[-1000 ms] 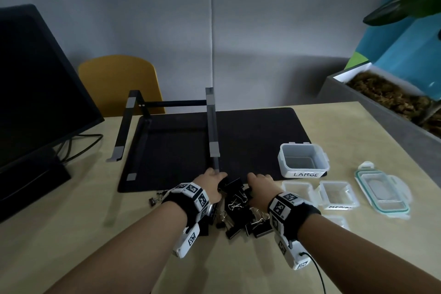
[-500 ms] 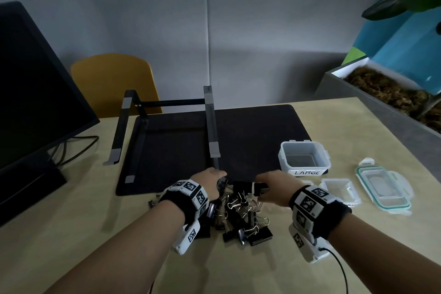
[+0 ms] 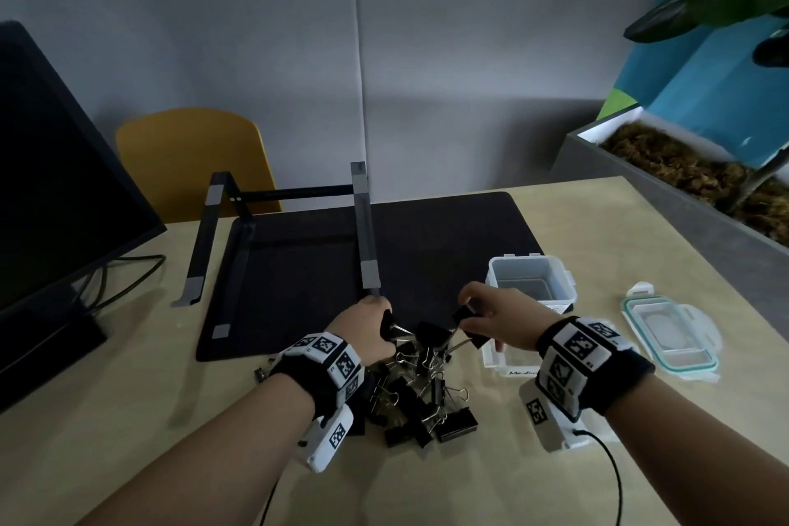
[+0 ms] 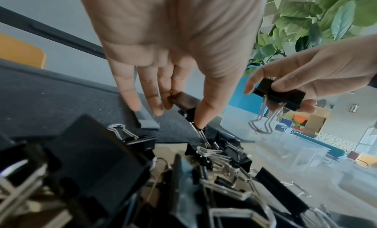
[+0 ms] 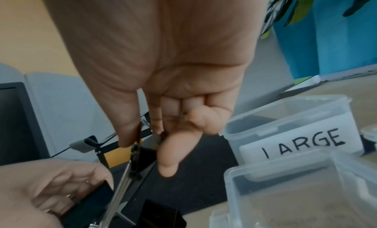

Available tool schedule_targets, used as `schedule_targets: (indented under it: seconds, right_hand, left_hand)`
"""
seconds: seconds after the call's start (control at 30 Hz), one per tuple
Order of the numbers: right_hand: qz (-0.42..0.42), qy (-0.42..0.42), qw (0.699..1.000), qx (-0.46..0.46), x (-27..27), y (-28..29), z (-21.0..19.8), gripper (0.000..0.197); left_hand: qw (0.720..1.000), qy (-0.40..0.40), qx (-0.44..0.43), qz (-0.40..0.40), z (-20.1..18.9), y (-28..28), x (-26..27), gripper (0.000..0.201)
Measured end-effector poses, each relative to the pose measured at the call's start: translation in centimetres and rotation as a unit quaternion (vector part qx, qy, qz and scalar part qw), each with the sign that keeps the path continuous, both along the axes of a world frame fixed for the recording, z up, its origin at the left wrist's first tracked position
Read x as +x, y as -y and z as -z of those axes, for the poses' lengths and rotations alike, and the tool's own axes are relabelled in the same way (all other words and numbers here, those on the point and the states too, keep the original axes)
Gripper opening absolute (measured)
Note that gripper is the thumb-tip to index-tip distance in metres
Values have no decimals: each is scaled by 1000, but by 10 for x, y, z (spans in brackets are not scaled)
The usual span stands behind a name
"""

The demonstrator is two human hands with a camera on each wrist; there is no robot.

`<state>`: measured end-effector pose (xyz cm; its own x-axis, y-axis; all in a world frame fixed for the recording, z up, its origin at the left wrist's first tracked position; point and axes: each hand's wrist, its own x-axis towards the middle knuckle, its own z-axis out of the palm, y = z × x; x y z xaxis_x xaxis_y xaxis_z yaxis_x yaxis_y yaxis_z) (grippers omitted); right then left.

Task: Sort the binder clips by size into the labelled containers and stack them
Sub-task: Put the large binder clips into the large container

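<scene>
A heap of black binder clips (image 3: 422,393) lies on the wooden desk in front of me. My left hand (image 3: 371,327) stays at the heap's far left edge, thumb and fingers pinching one black clip (image 4: 188,109). My right hand (image 3: 474,312) is raised just above the heap's right side and pinches a large black clip (image 4: 281,96), its wire handles hanging down. Behind that hand stands the open container labelled LARGE (image 3: 529,280), which looks empty. A lower clear container with a partly hidden "Medium" label (image 3: 510,361) sits nearer, under my right wrist.
A clear lid with a teal seal (image 3: 670,333) lies right of the containers. A black mat (image 3: 427,256) with a laptop stand (image 3: 365,235) lies behind the heap. A monitor (image 3: 55,205) stands at the left, a planter (image 3: 683,184) at the right edge.
My right hand has risen from the heap and moved right with the large clip pinched in it. The left hand has stayed at the heap's edge.
</scene>
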<state>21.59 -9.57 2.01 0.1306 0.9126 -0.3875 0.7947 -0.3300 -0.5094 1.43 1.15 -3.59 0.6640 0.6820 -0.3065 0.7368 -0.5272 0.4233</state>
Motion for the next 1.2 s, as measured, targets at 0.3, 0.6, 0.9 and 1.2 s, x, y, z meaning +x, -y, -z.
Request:
schedule_targets:
  seconds: [0.3, 0.6, 0.9, 1.2]
  right_hand:
    - [105, -35, 989, 102, 40, 3, -6, 10]
    - [207, -20, 964, 167, 101, -2, -6, 19]
    - [190, 42, 977, 93, 140, -3, 11, 26]
    - [51, 176, 983, -7, 138, -17, 29, 25]
  left_hand:
    - [990, 115, -20, -79, -17, 13, 4, 30]
    - [977, 177, -59, -103, -20, 20, 38, 40]
    - [976, 186, -25, -108, -30, 23, 89, 59]
    - [990, 131, 12, -57, -24, 17, 133, 59]
